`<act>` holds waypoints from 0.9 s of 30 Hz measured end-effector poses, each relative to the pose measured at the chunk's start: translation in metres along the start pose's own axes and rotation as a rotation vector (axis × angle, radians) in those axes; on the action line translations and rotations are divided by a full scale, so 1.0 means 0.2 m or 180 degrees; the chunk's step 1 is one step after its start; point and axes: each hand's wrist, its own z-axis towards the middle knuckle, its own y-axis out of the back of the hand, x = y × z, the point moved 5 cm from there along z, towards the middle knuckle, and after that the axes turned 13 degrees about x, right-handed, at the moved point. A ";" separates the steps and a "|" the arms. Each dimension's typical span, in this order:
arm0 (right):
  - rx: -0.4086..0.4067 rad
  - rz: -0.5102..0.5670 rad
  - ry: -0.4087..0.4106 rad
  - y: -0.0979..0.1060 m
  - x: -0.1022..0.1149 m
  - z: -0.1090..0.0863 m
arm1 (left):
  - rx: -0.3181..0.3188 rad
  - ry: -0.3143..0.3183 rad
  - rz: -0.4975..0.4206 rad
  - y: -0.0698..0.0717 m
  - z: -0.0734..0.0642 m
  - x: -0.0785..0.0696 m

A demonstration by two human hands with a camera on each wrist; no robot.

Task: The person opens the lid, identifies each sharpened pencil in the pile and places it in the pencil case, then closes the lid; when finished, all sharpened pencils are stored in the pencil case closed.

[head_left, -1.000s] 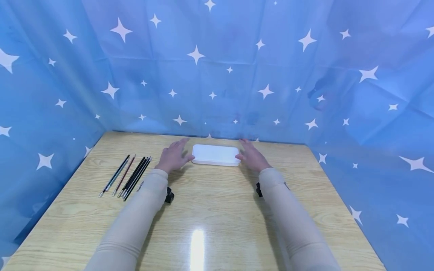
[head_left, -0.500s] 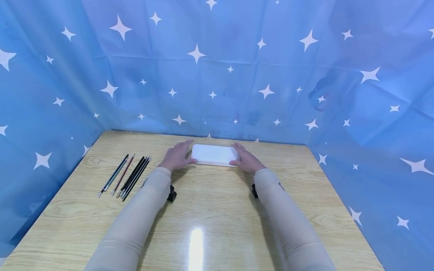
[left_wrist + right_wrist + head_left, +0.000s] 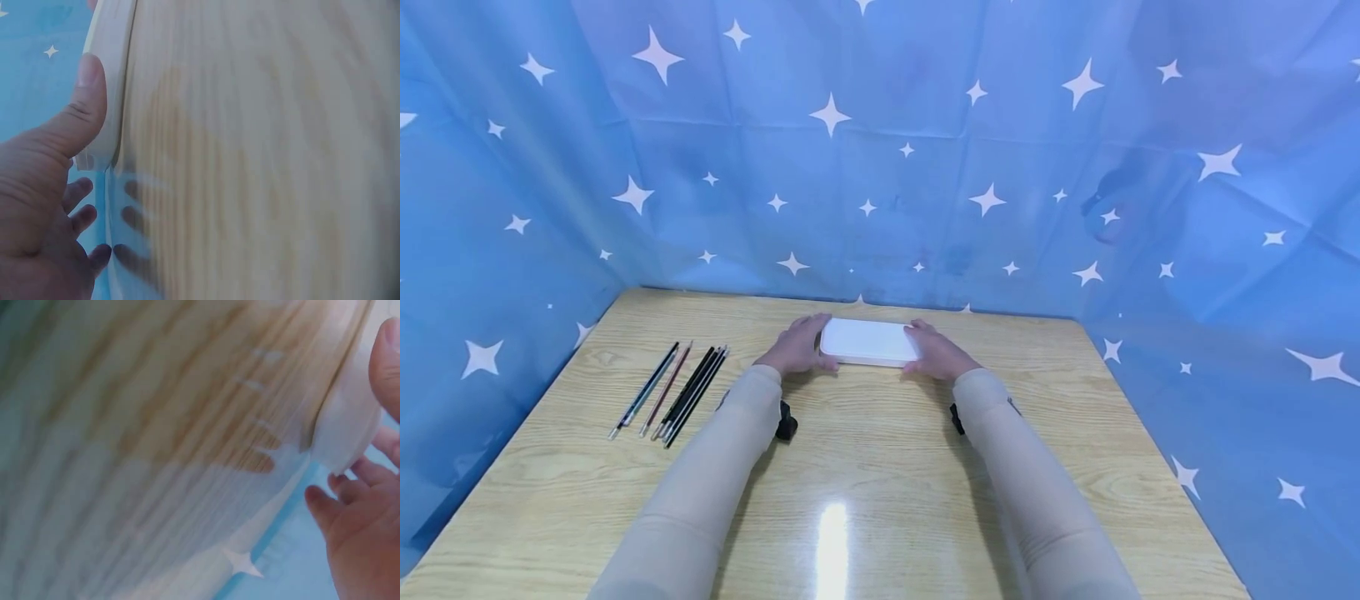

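A white, flat, rounded-corner box (image 3: 868, 342) lies near the back of the wooden table, between both hands. My left hand (image 3: 797, 345) grips its left end. In the left wrist view, the thumb of that hand (image 3: 37, 187) presses along the box's near side (image 3: 112, 87), with the other fingers spread around its end. At the opposite end, my right hand (image 3: 937, 353) holds the box, thumb in front and fingers behind. The right wrist view shows that hand (image 3: 369, 519) at the box's rounded corner (image 3: 347, 428), its fingers bent.
Several thin pencil-like sticks (image 3: 696, 396), black, blue and reddish, lie side by side on the left of the wooden table (image 3: 880, 467). A blue curtain with white stars (image 3: 910, 208) rises right behind the table's back edge and along both sides.
Both hands have closed in on the box from its two ends and taken hold of it. The box stays in nearly the same place, and the view has shifted slightly.
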 end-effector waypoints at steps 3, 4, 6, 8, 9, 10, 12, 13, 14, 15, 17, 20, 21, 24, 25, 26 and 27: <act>0.0028 0.0021 -0.0008 -0.01 0.02 0.00 | -0.0010 0.0042 -0.0115 -0.01 0.03 0.00; 0.0040 0.0007 -0.0031 -0.01 0.02 0.00 | -0.0024 0.0065 -0.0159 -0.02 0.04 0.00; 0.0057 -0.0090 -0.0119 -0.01 0.01 -0.01 | -0.0026 0.0091 -0.0198 -0.04 0.06 -0.01; 0.0051 -0.0223 -0.0223 -0.01 -0.01 -0.02 | -0.0020 0.0096 -0.0206 -0.06 0.08 -0.02; 0.0050 -0.0259 -0.0268 -0.01 -0.02 -0.03 | -0.0021 0.0097 -0.0213 -0.06 0.09 -0.03; 0.0049 -0.0302 -0.0296 -0.01 -0.02 -0.03 | -0.0016 0.0101 -0.0198 -0.07 0.10 -0.04; 0.0042 -0.0377 -0.0325 0.00 -0.03 -0.03 | -0.0020 0.0138 -0.0195 -0.08 0.11 -0.03; 0.0042 -0.0409 -0.0310 0.00 -0.03 -0.02 | -0.0033 0.0169 -0.0181 -0.07 0.11 -0.03; 0.0038 -0.0412 -0.0273 0.00 -0.02 -0.01 | -0.0045 0.0202 -0.0156 -0.07 0.11 -0.02; 0.0031 -0.0429 -0.0254 0.00 -0.02 0.00 | -0.0055 0.0234 -0.0148 -0.07 0.10 0.00; -0.0005 -0.0393 -0.0222 0.00 -0.01 0.02 | -0.0065 0.0257 -0.0122 -0.06 0.10 0.02; -0.0064 -0.0326 -0.0240 0.01 0.01 0.04 | -0.0063 0.0204 -0.0090 -0.04 0.09 0.04; -0.0075 -0.0315 -0.0255 0.01 0.02 0.04 | -0.0066 0.0187 -0.0097 -0.03 0.09 0.05; -0.0101 -0.0267 -0.0276 0.02 0.03 0.05 | -0.0093 0.0171 -0.0097 -0.02 0.09 0.06; -0.0100 -0.0256 -0.0274 0.02 0.03 0.05 | -0.0109 0.0170 -0.0101 -0.02 0.08 0.06; -0.0098 -0.0243 -0.0272 0.02 0.03 0.05 | -0.0119 0.0173 -0.0100 -0.02 0.08 0.07; -0.0100 -0.0243 -0.0274 0.02 0.03 0.06 | -0.0126 0.0178 -0.0093 -0.02 0.08 0.07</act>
